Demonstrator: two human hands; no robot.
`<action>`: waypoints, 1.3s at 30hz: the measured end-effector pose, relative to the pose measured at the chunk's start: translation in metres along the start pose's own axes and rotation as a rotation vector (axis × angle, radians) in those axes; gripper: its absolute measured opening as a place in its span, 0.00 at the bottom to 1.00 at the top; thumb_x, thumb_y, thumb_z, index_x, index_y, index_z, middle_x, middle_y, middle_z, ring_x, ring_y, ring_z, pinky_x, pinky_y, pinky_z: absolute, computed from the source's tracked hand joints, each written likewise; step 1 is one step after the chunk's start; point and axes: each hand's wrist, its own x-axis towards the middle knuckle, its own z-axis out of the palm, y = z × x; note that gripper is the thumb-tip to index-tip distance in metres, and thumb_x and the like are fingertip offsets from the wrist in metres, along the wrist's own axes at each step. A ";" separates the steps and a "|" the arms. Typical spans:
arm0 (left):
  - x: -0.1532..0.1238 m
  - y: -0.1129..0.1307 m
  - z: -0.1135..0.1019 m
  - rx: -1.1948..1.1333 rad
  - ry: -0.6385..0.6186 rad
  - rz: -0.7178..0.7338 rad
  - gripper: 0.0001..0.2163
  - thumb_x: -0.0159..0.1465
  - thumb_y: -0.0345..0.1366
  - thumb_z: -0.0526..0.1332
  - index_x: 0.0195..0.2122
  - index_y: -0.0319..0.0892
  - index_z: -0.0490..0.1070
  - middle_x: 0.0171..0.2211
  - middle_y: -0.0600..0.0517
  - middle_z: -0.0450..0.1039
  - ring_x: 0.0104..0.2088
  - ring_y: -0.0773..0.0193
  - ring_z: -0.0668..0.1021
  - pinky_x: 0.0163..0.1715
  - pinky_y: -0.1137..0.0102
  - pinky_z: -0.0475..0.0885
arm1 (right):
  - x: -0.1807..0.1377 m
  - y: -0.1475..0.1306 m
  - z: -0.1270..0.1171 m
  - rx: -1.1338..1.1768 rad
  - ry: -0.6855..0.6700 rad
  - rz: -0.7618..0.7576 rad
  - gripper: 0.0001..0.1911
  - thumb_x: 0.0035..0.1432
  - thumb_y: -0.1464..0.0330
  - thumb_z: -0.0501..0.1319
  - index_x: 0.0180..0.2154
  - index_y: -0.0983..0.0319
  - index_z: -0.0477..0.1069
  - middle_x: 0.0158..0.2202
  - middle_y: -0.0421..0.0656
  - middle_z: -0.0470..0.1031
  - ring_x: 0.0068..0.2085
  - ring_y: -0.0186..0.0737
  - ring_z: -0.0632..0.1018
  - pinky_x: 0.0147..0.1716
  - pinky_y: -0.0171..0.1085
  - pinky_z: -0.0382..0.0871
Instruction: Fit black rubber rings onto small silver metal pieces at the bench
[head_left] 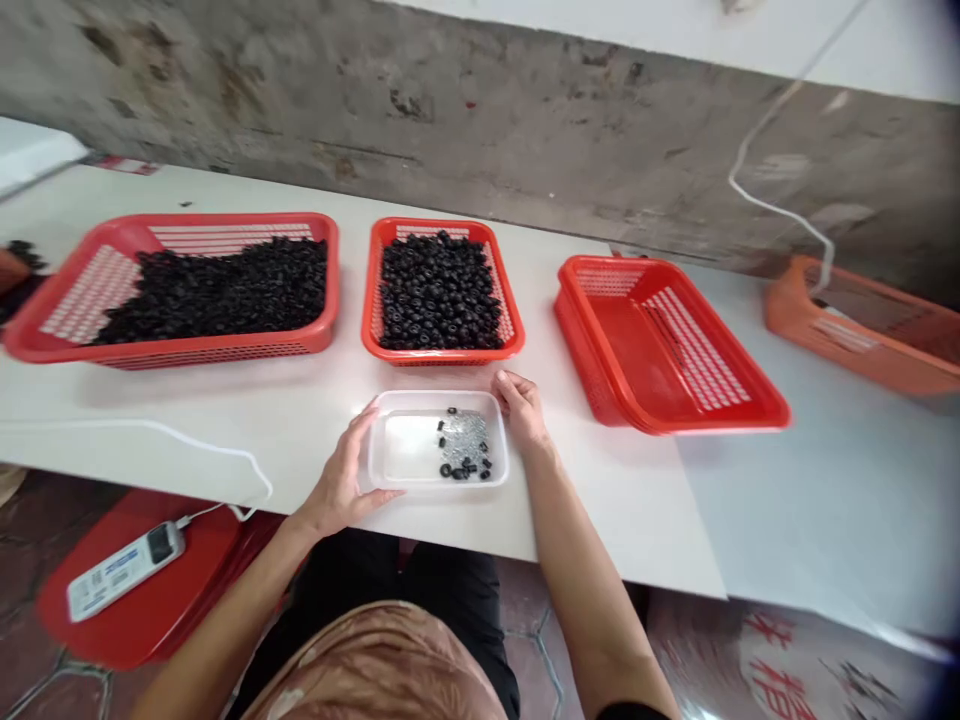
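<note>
While the left hand (pixel 341 482) is spread around the near end of the plastic container (pixel 409 450) just to its right, the right hand (pixel 523 408) curls beside the opposite end, though whether it pinches anything I cannot tell.

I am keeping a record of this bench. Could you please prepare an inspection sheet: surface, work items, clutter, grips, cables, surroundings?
Surface: white tabletop, greyer section at right.
Work items: left red basket and middle red basket hold black pieces; clear tub holds some more, plus tiny shiny bits; right red basket stands apart.
Clutter: orange basket, far right; white device on red seat.
Grips: left grip around tub's left end; right grip beside its right end, fingers curled, contents unclear.
Cables: white cable across table's left, down to device; white cord reaching orange basket.
Surroundings: stained grey wall behind.
</note>
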 end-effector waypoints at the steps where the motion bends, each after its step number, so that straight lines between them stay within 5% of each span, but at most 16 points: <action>1: 0.000 0.001 0.001 0.008 0.010 0.013 0.48 0.59 0.42 0.71 0.72 0.48 0.40 0.72 0.36 0.45 0.71 0.39 0.55 0.67 0.42 0.54 | -0.001 0.001 -0.001 0.005 -0.002 -0.005 0.29 0.56 0.45 0.65 0.20 0.59 0.58 0.17 0.32 0.50 0.19 0.29 0.51 0.19 0.34 0.44; 8: -0.001 0.008 0.001 0.020 0.004 0.031 0.43 0.62 0.36 0.65 0.72 0.49 0.40 0.73 0.38 0.40 0.72 0.41 0.51 0.68 0.44 0.55 | 0.002 0.008 -0.007 0.062 -0.054 -0.061 0.27 0.59 0.50 0.66 0.20 0.60 0.62 0.18 0.34 0.53 0.20 0.29 0.51 0.20 0.37 0.40; 14: 0.000 0.007 -0.002 -0.173 0.027 -0.060 0.48 0.58 0.46 0.72 0.72 0.53 0.42 0.74 0.39 0.39 0.71 0.37 0.51 0.64 0.43 0.61 | 0.000 0.008 -0.008 0.073 -0.017 -0.066 0.27 0.54 0.48 0.67 0.19 0.60 0.62 0.18 0.35 0.57 0.21 0.31 0.56 0.20 0.36 0.46; 23: 0.002 0.003 -0.002 -0.230 0.051 -0.103 0.44 0.62 0.43 0.69 0.72 0.56 0.42 0.74 0.42 0.41 0.70 0.38 0.56 0.62 0.45 0.64 | 0.004 0.011 -0.012 0.123 0.058 -0.084 0.27 0.55 0.46 0.65 0.21 0.58 0.60 0.18 0.34 0.53 0.19 0.31 0.56 0.19 0.35 0.50; 31: 0.002 0.006 -0.003 -0.270 0.028 -0.117 0.46 0.60 0.53 0.68 0.72 0.57 0.40 0.74 0.42 0.40 0.71 0.38 0.53 0.61 0.47 0.65 | 0.004 0.009 -0.009 0.181 0.063 -0.129 0.28 0.56 0.50 0.68 0.20 0.59 0.58 0.19 0.33 0.53 0.19 0.28 0.55 0.19 0.34 0.47; 39: -0.002 0.004 0.001 -0.317 0.119 -0.104 0.42 0.63 0.54 0.64 0.72 0.55 0.41 0.72 0.39 0.44 0.67 0.41 0.63 0.55 0.52 0.72 | 0.001 0.011 -0.006 0.147 0.106 -0.165 0.28 0.57 0.51 0.67 0.20 0.60 0.58 0.18 0.32 0.52 0.19 0.28 0.55 0.19 0.34 0.47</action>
